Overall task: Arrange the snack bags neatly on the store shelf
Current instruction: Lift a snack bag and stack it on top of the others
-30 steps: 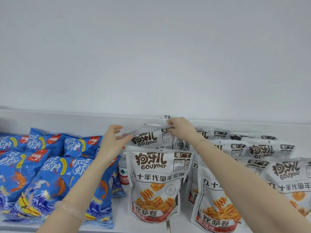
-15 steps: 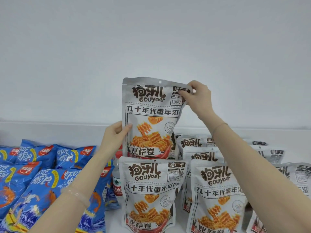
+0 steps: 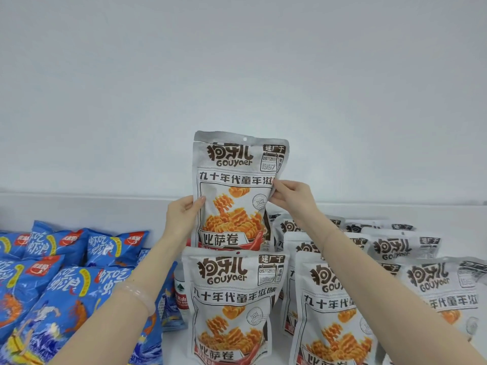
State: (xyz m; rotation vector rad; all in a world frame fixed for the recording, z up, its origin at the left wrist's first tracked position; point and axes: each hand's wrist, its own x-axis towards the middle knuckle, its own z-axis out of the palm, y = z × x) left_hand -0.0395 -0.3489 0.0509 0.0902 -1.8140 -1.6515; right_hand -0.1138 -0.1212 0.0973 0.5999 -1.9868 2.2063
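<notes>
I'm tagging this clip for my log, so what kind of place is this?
Probably a shop's snack shelf. Many identical silver Gouyaer bags stand in rows beside a batch of blue shrimp-chip bags on a white shelf, while the left hand and right hand hold one silver bag upright.

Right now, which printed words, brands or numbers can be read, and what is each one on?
"GOUyaer": silver bag held upright by the left hand and right hand.
"05月21日", "1997": date box on that bag.
"九十年代童年滋": banner on it.
"TASTE": round stamp on it.
"比萨卷": lower label on it.
"GOUyaer", "比萨卷": front silver bag.
"虾吃虾浪": blue bags.
Bottle label: too hidden to read.
</notes>
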